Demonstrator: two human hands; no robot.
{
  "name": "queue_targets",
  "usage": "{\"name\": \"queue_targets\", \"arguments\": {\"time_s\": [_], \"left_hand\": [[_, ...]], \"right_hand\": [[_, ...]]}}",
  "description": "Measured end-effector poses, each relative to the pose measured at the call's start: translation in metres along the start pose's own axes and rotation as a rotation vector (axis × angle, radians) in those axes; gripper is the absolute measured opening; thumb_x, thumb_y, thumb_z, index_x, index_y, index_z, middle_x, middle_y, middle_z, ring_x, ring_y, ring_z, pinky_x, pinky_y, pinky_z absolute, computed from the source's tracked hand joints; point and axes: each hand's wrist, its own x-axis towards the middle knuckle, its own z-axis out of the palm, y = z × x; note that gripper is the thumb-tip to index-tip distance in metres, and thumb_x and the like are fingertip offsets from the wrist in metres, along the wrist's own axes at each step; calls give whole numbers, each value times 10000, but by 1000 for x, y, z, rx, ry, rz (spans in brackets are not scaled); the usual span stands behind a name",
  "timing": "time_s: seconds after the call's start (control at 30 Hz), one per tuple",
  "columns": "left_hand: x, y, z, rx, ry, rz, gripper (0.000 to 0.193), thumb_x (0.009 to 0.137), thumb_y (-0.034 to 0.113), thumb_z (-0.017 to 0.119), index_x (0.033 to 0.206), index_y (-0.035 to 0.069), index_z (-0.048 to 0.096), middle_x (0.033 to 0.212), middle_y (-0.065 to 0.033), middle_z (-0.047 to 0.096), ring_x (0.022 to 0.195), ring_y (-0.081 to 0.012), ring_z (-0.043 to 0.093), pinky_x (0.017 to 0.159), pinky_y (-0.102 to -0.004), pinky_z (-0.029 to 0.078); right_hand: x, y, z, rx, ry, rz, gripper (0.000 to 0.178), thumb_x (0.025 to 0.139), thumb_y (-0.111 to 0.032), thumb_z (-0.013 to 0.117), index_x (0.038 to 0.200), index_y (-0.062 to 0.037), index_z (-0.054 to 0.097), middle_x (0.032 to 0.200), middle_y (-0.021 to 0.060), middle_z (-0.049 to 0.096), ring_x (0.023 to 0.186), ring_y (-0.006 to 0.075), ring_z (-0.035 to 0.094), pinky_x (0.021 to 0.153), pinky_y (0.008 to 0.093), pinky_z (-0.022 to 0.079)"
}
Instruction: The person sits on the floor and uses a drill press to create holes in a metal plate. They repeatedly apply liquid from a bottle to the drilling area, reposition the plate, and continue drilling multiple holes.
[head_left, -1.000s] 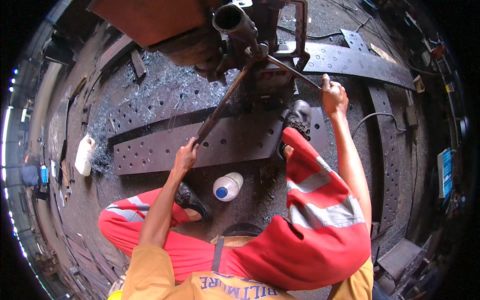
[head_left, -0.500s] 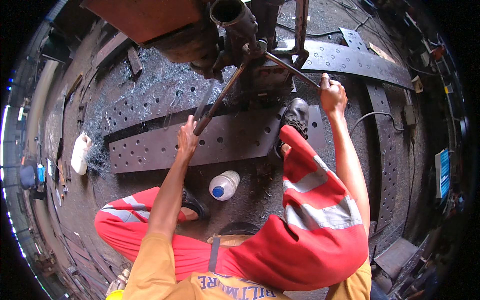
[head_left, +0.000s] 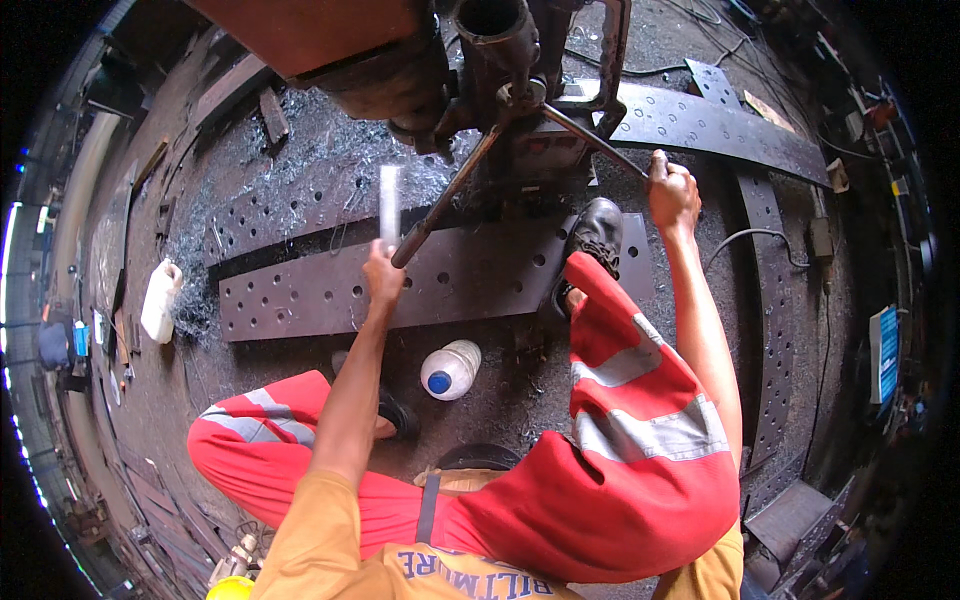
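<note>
Ahead of me stands a dark drilling machine (head_left: pixel 495 60) with spoke-like feed handles. At the right, my right hand (head_left: pixel 674 195) is closed around the end of one thin handle (head_left: pixel 600 145). My left hand (head_left: pixel 382 275) is closed on a flat, pale metal strip (head_left: pixel 389 205) that points up and away, blurred by motion. Close beside that hand is the end of a thicker handle (head_left: pixel 445 205); whether they touch I cannot tell. Beneath lies a long steel plate (head_left: pixel 300 295) with rows of holes, and my right shoe (head_left: pixel 597 235) rests at its right part.
A clear bottle with a blue cap (head_left: pixel 450 370) lies between my legs. Left of the plate is a white jug (head_left: pixel 161 300) among metal shavings (head_left: pixel 195 315). More drilled plates (head_left: pixel 720 125) lie at the right, near a cable (head_left: pixel 760 228).
My left hand and the strip have shifted slightly, and the strip now looks brighter and more upright. The machine appears a little lower and further right in view. My right hand keeps its grip.
</note>
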Motion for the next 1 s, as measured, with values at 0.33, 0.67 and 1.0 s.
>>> {"name": "queue_targets", "arguments": {"time_s": [0.33,0.67,1.0], "left_hand": [[7,4,-4,-329,-411,-48,264,1003,196,585,1230,67,616,715,-167,696,662,-305,722,641,-427,543],[0,-27,-20,-165,-207,166,211,1000,162,561,1163,48,632,732,-187,717,690,-325,747,648,-455,554],[21,-19,-2,-74,-44,185,227,1012,233,591,1167,67,589,852,-344,678,867,-512,690,667,-590,507]], "right_hand": [[1,7,4,-4,38,-9,582,1004,-523,458,916,-46,780,918,285,718,939,498,689,845,532,537],[1,0,12,18,121,-56,585,1012,-500,467,778,-32,728,768,240,702,818,454,701,759,520,519],[0,4,4,12,78,-5,561,1004,-505,464,907,-53,782,914,279,717,924,496,690,839,533,538]]}}
